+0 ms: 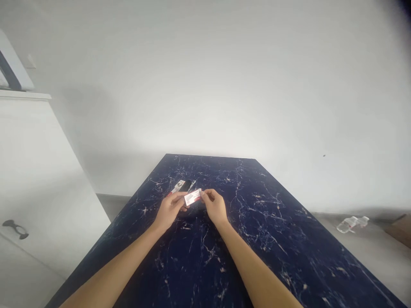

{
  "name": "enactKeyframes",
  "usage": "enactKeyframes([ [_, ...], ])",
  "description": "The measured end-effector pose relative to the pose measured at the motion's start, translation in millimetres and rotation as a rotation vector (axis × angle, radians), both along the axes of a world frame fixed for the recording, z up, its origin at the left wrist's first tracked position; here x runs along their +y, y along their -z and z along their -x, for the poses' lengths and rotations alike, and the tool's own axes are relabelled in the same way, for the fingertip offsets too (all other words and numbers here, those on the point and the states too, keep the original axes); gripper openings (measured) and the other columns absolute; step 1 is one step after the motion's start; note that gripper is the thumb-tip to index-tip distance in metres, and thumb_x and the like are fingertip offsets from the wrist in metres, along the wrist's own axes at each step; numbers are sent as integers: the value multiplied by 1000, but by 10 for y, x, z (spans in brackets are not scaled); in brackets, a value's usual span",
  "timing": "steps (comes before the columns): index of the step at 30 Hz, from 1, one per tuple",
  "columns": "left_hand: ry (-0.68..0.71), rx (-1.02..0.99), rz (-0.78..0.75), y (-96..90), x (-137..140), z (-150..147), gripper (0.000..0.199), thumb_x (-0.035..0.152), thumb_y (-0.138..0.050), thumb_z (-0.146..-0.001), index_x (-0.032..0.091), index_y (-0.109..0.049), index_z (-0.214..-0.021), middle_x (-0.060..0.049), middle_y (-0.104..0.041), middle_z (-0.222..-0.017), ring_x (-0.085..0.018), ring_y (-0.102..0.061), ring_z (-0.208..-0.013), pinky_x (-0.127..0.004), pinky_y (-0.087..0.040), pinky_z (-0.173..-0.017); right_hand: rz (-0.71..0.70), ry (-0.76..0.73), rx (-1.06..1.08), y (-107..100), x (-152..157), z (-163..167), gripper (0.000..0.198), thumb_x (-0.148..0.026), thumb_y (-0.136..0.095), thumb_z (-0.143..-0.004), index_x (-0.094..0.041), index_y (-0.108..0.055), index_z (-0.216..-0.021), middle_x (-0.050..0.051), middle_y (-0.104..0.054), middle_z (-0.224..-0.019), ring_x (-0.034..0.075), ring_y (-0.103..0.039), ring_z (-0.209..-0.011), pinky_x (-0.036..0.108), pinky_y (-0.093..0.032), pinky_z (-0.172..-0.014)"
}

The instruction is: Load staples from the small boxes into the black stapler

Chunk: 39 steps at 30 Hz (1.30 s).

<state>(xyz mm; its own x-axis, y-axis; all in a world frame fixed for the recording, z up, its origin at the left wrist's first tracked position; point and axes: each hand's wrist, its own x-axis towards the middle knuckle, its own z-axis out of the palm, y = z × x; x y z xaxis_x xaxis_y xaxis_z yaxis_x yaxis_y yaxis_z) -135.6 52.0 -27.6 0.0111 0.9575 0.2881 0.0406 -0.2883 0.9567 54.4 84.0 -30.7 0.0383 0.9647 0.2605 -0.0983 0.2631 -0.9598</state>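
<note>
A small white box with red print (192, 197) is held up a little above the table, between my two hands. My left hand (171, 208) is closed on its left end, thumb on the near face. At the right end, the thumb and fingers of my right hand (214, 205) pinch the box's edge. Just behind my left hand lies a white and red packet (179, 186) with a black part beside it; my hand partly covers it. A slim, shiny item (192, 184) lies next to it, too small to name.
The dark blue marbled table (244, 239) reaches back to a pale wall (224, 77). A white cabinet (38, 171) with a dark handle (15, 229) stands at the left. Clear plastic bottles (351, 223) and a brown box (400, 231) lie on the floor at the right.
</note>
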Motion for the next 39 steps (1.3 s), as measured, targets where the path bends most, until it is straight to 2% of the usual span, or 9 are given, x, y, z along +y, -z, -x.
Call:
enactKeyframes([
  [2,27,38,-7,-14,-22,-20,38,43,-66,-88,17,-70,-115,-9,-76,-94,-22,-73,-77,-36,-61,-72,0,10,78,26,9,17,36,-56,-71,-79,-20,-68,-83,3,-71,-79,19,-64,-74,33,-52,-76],
  [8,78,46,-9,-49,-62,-70,38,42,-66,-88,17,-70,-117,-9,-76,-99,-23,-73,-82,-38,-61,-78,87,-104,301,31,25,27,39,-57,-73,-76,-20,-68,-88,4,-72,-94,20,-65,-86,34,-53,-83],
  [15,62,6,17,-35,-22,-32,40,45,-66,-88,17,-69,-116,-8,-76,-96,-21,-73,-80,-38,-60,-81,141,-256,328,-33,10,-46,35,-51,-80,-73,-20,-65,-79,3,-71,-89,18,-65,-86,33,-51,-91],
  [18,92,-32,72,-35,-14,-22,44,49,-69,-85,17,-67,-116,-10,-76,-102,-23,-74,-82,-38,-61,-79,217,-325,352,-58,16,-116,36,-49,-83,-69,-20,-64,-78,4,-73,-92,19,-67,-89,34,-50,-91],
  [21,110,-53,116,-32,-10,-27,47,50,-72,-83,17,-66,-115,-11,-75,-106,-23,-74,-82,-38,-61,-76,262,-365,392,-86,26,-183,39,-46,-87,-64,-21,-63,-82,5,-74,-96,19,-68,-89,34,-50,-87],
  [24,72,-38,90,-21,0,-33,45,50,-70,-84,16,-66,-114,-9,-76,-99,-21,-74,-78,-36,-61,-76,246,-392,382,-86,37,-194,41,-44,-88,-63,-22,-63,-87,5,-75,-97,19,-68,-88,34,-51,-84],
  [26,44,-6,59,-11,7,-32,45,49,-69,-85,15,-65,-116,-8,-76,-97,-20,-73,-76,-35,-60,-75,188,-345,307,-66,41,-155,39,-46,-86,-65,-21,-63,-83,4,-75,-91,19,-68,-84,32,-51,-80],
  [31,-38,45,-26,22,15,-20,45,47,-65,-88,15,-65,-119,-8,-76,-92,-20,-72,-74,-35,-60,-73,26,-63,45,-10,23,-1,38,-57,-74,-74,-22,-65,-84,2,-73,-79,18,-65,-71,33,-53,-72],
  [39,-38,73,-82,-23,-47,-86,37,40,-63,-90,16,-66,-118,-8,-76,-94,-20,-73,-75,-34,-60,-73,52,22,221,63,20,125,35,-54,-69,-80,-21,-65,-89,4,-73,-87,20,-68,-82,34,-56,-81],
])
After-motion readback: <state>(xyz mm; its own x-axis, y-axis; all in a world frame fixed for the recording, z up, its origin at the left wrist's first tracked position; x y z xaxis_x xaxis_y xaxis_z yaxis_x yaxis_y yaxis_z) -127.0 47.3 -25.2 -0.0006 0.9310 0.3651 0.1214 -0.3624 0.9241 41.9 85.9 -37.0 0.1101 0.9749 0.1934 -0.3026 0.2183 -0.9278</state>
